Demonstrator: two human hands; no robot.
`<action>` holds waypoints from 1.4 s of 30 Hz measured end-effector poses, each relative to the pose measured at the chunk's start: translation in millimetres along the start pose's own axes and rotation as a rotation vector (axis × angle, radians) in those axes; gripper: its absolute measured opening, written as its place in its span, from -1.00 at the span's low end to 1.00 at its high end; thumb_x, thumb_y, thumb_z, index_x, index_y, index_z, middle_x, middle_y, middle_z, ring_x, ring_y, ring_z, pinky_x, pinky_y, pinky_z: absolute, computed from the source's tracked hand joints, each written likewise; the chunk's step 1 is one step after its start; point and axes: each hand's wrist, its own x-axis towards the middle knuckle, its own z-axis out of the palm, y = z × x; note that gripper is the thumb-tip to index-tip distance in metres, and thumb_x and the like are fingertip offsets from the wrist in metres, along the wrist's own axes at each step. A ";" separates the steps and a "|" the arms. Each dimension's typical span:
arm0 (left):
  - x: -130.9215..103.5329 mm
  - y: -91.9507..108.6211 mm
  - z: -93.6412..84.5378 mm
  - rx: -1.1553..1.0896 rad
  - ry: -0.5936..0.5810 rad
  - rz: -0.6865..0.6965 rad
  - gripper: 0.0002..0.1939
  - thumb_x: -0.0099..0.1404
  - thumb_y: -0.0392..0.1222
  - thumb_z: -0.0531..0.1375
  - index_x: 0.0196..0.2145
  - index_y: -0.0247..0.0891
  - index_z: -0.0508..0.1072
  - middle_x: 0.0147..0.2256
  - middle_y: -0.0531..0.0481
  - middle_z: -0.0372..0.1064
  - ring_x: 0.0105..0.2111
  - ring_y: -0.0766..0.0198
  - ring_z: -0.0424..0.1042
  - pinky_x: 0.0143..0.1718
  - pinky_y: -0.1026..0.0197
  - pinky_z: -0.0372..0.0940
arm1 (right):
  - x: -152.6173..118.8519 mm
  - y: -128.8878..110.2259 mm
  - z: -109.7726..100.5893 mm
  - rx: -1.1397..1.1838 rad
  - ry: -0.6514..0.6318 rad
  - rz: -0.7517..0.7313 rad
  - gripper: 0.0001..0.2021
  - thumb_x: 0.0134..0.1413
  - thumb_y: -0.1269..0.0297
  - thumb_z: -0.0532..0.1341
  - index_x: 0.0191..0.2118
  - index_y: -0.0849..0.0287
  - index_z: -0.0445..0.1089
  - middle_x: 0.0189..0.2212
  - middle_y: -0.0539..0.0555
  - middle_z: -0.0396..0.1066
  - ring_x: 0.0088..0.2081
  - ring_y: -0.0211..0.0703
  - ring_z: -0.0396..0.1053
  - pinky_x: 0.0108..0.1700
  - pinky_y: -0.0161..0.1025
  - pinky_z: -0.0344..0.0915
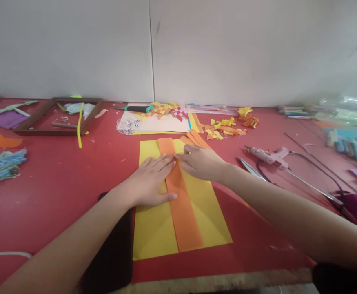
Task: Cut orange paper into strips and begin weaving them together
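A yellow paper sheet [154, 226] lies on the red table, with a long orange paper strip [184, 220] running lengthwise over it. My left hand [149, 181] rests flat and open across the sheet, its fingertips and thumb on the strip. From the right, my right hand [201, 162] meets the strip close to my left fingertips, its fingers bent and closed; what lies between them, if anything, is hidden. Beyond that hand, more orange strips [198, 138] touch the sheet's far edge. A black phone-like slab [114, 253] sits partly under my left forearm.
Scissors [250, 168] and a pink glue gun [271, 157] with its cord lie at right. Behind the sheet are paper scraps [222, 128], a woven paper piece [165, 108] and a black-handled tool [138, 109]. A brown frame [40, 132] stands at left, near blue yarn [3, 165].
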 end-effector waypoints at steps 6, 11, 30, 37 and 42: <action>-0.4 0.5 -0.3 -0.016 -0.006 0.006 -0.02 0.30 0.37 -0.01 0.43 -0.31 -0.17 0.43 -0.16 -0.34 0.43 -0.06 -0.31 0.38 -0.17 -0.32 | 41.3 10.7 -5.9 0.038 -0.011 0.137 -0.57 0.30 0.19 -0.07 -0.01 -0.03 0.53 -0.20 0.20 0.43 -0.24 0.06 0.44 -0.40 -0.19 0.16; -0.5 -0.9 0.8 -0.014 0.004 0.015 -0.02 0.30 0.38 0.00 0.43 -0.29 -0.17 0.44 -0.14 -0.34 0.43 -0.05 -0.31 0.38 -0.19 -0.31 | 63.6 13.9 -5.6 0.054 0.017 0.197 -0.57 0.31 0.14 -0.07 0.01 0.00 0.52 -0.11 0.22 0.47 -0.21 0.09 0.47 -0.32 -0.14 0.23; 10.8 -15.0 5.9 -0.223 0.444 -0.043 -0.54 0.34 -0.21 -0.01 0.16 -0.28 0.34 0.18 -0.18 0.34 0.21 0.01 0.28 0.25 -0.05 0.18 | 6.0 -36.9 16.6 0.343 0.134 0.374 -0.65 0.05 0.01 0.28 -0.22 0.23 0.41 -0.09 0.31 0.33 0.05 0.25 0.25 0.07 0.01 0.19; 15.5 -22.3 10.0 -0.239 0.684 -0.156 -0.56 0.31 -0.17 0.08 0.11 -0.36 0.34 0.14 -0.27 0.35 0.20 -0.05 0.28 0.24 -0.13 0.16 | 9.1 -39.8 14.6 0.406 0.072 0.412 -0.59 0.01 0.13 0.29 -0.03 0.24 0.38 0.00 0.28 0.25 0.11 0.24 0.18 0.12 0.00 0.13; 15.5 -21.2 10.5 -0.221 0.585 -0.288 -0.33 0.26 -0.02 0.21 0.22 -0.44 0.23 0.22 -0.37 0.25 0.24 -0.17 0.20 0.24 -0.15 0.13 | 8.2 -36.5 11.7 0.476 -0.004 0.352 -0.57 -0.02 0.24 0.32 0.02 0.18 0.41 0.04 0.26 0.22 0.13 0.23 0.16 0.13 -0.01 0.15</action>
